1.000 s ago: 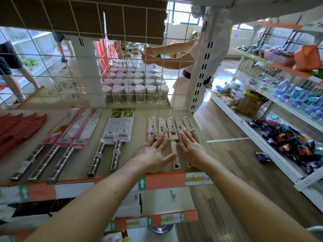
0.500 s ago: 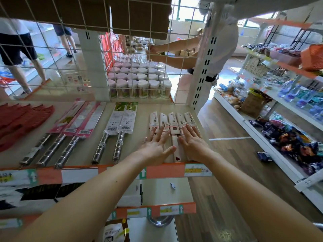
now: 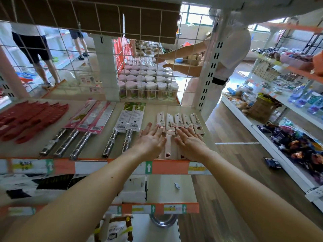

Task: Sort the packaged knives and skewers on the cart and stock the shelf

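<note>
A row of several small white-sheathed knives (image 3: 178, 122) lies side by side at the right end of the beige shelf (image 3: 97, 149). My left hand (image 3: 151, 141) rests flat on the left ones, fingers spread. My right hand (image 3: 190, 143) lies flat on the right ones, fingers spread too. Neither hand grips anything. Two steel-handled knives in white and green sleeves (image 3: 130, 119) lie just left of my hands. Three steel-handled knives in pink sleeves (image 3: 94, 117) lie further left. Red-sheathed knives (image 3: 33, 116) fill the shelf's left end.
A wire grid (image 3: 152, 70) backs the shelf, with jars of toothpicks (image 3: 150, 84) behind it. A person in white (image 3: 230, 55) stands beyond the right upright (image 3: 209, 70). Lower shelves (image 3: 167, 189) sit below. Another stocked rack (image 3: 288, 137) lines the aisle on the right.
The view has tilted slightly and both hands have slid a little forward along the white knives, staying flat on them. The knives lie in the same row.
</note>
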The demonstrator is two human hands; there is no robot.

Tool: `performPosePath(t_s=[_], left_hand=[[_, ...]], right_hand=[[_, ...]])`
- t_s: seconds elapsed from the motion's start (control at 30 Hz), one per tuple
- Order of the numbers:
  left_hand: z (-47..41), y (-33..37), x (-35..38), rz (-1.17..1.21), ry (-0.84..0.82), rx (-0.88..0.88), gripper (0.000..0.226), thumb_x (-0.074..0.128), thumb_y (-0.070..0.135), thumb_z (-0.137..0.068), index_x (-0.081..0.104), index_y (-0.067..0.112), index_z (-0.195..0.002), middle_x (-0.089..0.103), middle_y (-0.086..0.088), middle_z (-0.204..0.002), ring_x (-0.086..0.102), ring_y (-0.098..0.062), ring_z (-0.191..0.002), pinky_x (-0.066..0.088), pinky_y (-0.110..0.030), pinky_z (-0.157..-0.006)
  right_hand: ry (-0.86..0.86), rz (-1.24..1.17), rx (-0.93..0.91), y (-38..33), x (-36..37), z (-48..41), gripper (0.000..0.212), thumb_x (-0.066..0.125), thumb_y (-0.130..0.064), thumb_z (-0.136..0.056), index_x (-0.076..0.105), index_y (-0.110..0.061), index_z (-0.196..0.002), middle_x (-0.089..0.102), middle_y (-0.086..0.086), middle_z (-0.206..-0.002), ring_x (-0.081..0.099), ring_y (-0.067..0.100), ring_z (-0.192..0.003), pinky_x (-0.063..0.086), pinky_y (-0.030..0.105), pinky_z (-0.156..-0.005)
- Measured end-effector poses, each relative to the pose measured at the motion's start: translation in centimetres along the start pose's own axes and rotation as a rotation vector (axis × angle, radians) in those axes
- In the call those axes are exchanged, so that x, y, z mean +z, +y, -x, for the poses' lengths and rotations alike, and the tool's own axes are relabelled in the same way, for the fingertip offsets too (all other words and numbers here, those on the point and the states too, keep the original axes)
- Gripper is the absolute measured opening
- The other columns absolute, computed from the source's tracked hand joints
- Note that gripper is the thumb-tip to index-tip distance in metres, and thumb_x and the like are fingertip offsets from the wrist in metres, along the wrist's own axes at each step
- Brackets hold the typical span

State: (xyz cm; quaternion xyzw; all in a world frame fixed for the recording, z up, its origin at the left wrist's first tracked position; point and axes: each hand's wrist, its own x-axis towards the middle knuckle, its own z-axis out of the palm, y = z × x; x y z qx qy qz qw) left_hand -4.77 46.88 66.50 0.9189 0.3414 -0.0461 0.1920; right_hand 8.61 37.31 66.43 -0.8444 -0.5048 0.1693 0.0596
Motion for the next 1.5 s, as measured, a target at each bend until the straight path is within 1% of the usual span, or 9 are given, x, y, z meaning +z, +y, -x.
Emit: performPosePath(t_s=[0.3,0.6,0.7,0.8,0.93,1.03,1.2,1.37,1.5], left_hand=[[2.0,-8.9,-1.6,0.033,0.079,-0.223,0.062,0.008,0.046,-0.095,0.0,0.021,-0.151,-0.009,0.0,-0.16,-0.016,-0.018,-0.147,-0.005,-0.043,-0.12],[4.0,-9.3,-1.9,0.232,-0.001,-0.248,0.06,0.024,0.013,-0.099,-0.007,0.011,-0.15,-0.019,-0.002,-0.158,-0.014,-0.017,-0.147,-0.004,-0.032,-0.12],[4.2,-9.1,-2.0,0.234,-0.006,-0.244,0.061,0.025,0.012,-0.099,-0.008,0.011,-0.15,-0.021,-0.002,-0.157,-0.015,-0.017,-0.146,-0.004,-0.034,-0.121],[4.4,-8.5,-2.3,0.249,-0.032,-0.236,0.061,0.025,0.012,-0.099,-0.009,0.009,-0.15,-0.022,-0.003,-0.157,-0.016,-0.018,-0.146,-0.005,-0.032,-0.12],[5.0,-8.2,-2.6,0.251,-0.058,-0.214,0.061,0.025,0.014,-0.1,-0.01,0.01,-0.15,-0.024,-0.001,-0.156,-0.017,-0.018,-0.146,-0.005,-0.033,-0.119],[5.5,-8.5,-2.7,0.195,-0.072,-0.183,0.062,0.026,0.016,-0.101,-0.01,0.012,-0.15,-0.023,0.0,-0.157,-0.015,-0.017,-0.146,-0.003,-0.031,-0.118],[6.2,-9.8,-2.4,0.055,-0.073,-0.13,0.061,0.026,0.026,-0.102,-0.01,0.015,-0.15,-0.02,0.0,-0.158,-0.012,-0.017,-0.147,0.0,-0.035,-0.121],[8.1,-10.2,-3.3,0.017,-0.027,-0.092,0.061,0.024,0.033,-0.102,-0.01,0.016,-0.15,-0.018,0.001,-0.158,-0.014,-0.017,-0.147,-0.003,-0.037,-0.121],[10.5,-9.9,-4.3,0.017,0.037,-0.102,0.061,0.022,0.035,-0.102,-0.011,0.02,-0.15,-0.019,0.002,-0.157,-0.012,-0.019,-0.147,0.0,-0.042,-0.121]], right_hand=[[0.022,-0.086,-0.143,-7.1,0.8,-1.3,0.053,0.026,-0.037,-0.102,0.015,-0.022,-0.151,0.009,-0.004,-0.16,0.001,0.013,-0.148,0.004,0.032,-0.12],[-0.019,-0.006,-0.263,-13.0,4.1,-2.0,0.05,0.026,-0.035,-0.101,0.015,-0.03,-0.15,0.008,-0.009,-0.16,0.004,0.011,-0.148,-0.002,0.047,-0.119],[0.006,-0.137,-0.304,-13.2,4.2,-1.4,0.048,0.03,-0.03,-0.101,0.026,-0.023,-0.148,0.02,-0.001,-0.158,0.013,0.018,-0.147,0.008,0.045,-0.119],[0.009,-0.22,-0.248,-13.4,4.0,-0.6,0.046,0.031,-0.028,-0.101,0.029,-0.021,-0.147,0.03,0.002,-0.154,0.026,0.022,-0.143,0.019,0.039,-0.118],[-0.044,-0.269,-0.076,-13.8,3.8,0.1,0.046,0.027,-0.033,-0.101,0.025,-0.032,-0.147,0.046,0.014,-0.142,0.047,0.03,-0.128,0.021,0.046,-0.117],[-0.078,-0.212,-0.026,-14.0,3.8,0.7,0.047,0.02,-0.034,-0.102,0.015,-0.033,-0.149,0.037,0.01,-0.15,0.034,0.025,-0.139,0.001,0.045,-0.118],[-0.051,-0.189,-0.088,-14.2,2.2,2.3,0.049,0.023,-0.032,-0.103,0.014,-0.027,-0.15,0.023,0.005,-0.157,0.023,0.026,-0.143,0.022,0.037,-0.114],[-0.022,-0.118,-0.069,-13.8,1.5,3.8,0.049,0.024,-0.037,-0.102,0.014,-0.03,-0.15,0.012,-0.002,-0.159,0.005,0.022,-0.148,0.0,0.041,-0.118],[0.046,-0.083,-0.031,-13.1,0.8,6.1,0.051,0.021,-0.04,-0.102,0.012,-0.028,-0.15,0.008,0.0,-0.16,0.002,0.022,-0.148,-0.003,0.04,-0.118]])
